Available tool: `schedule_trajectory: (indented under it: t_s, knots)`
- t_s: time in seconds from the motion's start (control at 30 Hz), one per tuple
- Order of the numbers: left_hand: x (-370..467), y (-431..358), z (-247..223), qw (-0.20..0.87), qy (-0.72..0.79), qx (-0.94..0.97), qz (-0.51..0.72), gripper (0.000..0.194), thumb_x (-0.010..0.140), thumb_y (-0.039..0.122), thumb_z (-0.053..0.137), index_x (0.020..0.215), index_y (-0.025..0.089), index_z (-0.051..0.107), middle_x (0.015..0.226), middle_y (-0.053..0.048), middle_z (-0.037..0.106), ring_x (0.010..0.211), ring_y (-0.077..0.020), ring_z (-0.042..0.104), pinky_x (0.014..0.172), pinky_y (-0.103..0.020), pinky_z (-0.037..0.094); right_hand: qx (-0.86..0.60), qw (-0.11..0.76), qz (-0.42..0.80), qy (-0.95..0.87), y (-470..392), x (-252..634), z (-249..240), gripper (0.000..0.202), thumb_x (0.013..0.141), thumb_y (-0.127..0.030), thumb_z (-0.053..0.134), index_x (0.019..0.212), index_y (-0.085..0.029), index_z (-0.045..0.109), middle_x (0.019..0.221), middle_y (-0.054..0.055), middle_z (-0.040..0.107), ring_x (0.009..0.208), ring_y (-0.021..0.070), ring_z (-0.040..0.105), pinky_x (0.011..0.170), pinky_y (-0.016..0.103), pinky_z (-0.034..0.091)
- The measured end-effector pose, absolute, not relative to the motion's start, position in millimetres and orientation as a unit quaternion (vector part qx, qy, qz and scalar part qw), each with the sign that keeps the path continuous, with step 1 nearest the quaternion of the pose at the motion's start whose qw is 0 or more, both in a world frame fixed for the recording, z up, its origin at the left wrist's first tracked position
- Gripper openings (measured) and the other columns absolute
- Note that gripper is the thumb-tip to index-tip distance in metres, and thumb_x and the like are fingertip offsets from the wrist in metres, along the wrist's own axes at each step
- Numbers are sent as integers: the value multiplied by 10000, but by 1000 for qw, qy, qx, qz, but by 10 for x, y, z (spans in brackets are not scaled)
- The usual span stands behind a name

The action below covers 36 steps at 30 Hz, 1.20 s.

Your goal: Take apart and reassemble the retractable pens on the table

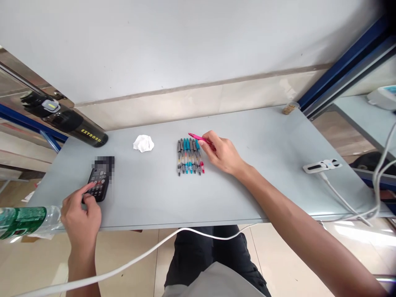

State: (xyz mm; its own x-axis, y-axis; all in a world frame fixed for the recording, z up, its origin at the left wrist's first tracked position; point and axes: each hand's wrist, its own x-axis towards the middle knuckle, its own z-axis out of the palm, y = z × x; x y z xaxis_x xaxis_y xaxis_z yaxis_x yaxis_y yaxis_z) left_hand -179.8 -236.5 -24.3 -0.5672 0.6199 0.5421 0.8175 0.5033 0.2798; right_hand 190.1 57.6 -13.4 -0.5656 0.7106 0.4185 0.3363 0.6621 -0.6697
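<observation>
My right hand (221, 152) pinches a pink pen (198, 137) between thumb and fingers, its end pointing left. Just beneath and left of it, several click pens lie side by side in a row (188, 154). They have grey and teal grips and clear lower barrels; one at the row's right end shows a red tip (202, 166). On the left, my left hand (82, 210) is at the lower end of a black calculator (99, 181), index finger on its keys and thumb by its near edge. The calculator's top is pixelated, and the remaining left fingers are partly hidden.
Crumpled white paper (143, 143) lies on the grey table (148, 189). A dark bottle (68, 121) leans in at back left; a green-labelled bottle (27, 220) is at near left. A small cup (290, 108) stands back right. A white corded device (321, 166) lies right.
</observation>
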Motion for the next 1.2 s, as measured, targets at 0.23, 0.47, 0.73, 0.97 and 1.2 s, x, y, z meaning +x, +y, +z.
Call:
schedule_trajectory:
  t_s: [0.23,0.47,0.73,0.97,1.2]
  knots:
    - [-1845,-2394,-284,201,-838,-427,-273,416,1058,245,491,1341,181,790,1333,-141,798,1303,-324,706,1187,-461,533,-296,403,372,-782,584,1898,-94,327,1143,-605,483,1258,-299,488,800,-49,509,555,143,383,609,317,371]
    - [-1855,-2402,-327,204,-832,-419,-301,456,1019,238,522,1384,230,795,1331,-128,812,1318,-351,722,1188,-497,545,-258,503,616,-549,645,1898,79,499,990,-756,649,1160,-312,498,1027,-7,683,555,107,581,443,265,415]
    - [-1720,-2360,-233,210,-833,-405,-313,438,1034,240,516,1345,147,809,1291,-165,828,1252,-356,756,1084,-474,600,-249,518,663,-480,718,1981,131,492,869,-665,860,1000,-253,626,929,17,719,662,128,623,476,259,456]
    - [-1708,-2428,-287,240,-824,-385,-338,438,1003,188,495,1238,168,865,1173,-112,864,1109,-307,801,926,-393,621,-264,499,672,-479,729,1943,103,541,892,-707,844,841,-249,560,673,-51,498,513,100,438,461,278,432]
    - [-1654,-2480,-304,239,-835,-372,-327,440,986,191,503,1210,177,882,1137,-103,870,1041,-285,811,861,-371,618,-259,494,678,-479,765,1951,52,499,887,-665,862,852,-239,604,658,-55,466,518,95,392,453,268,393]
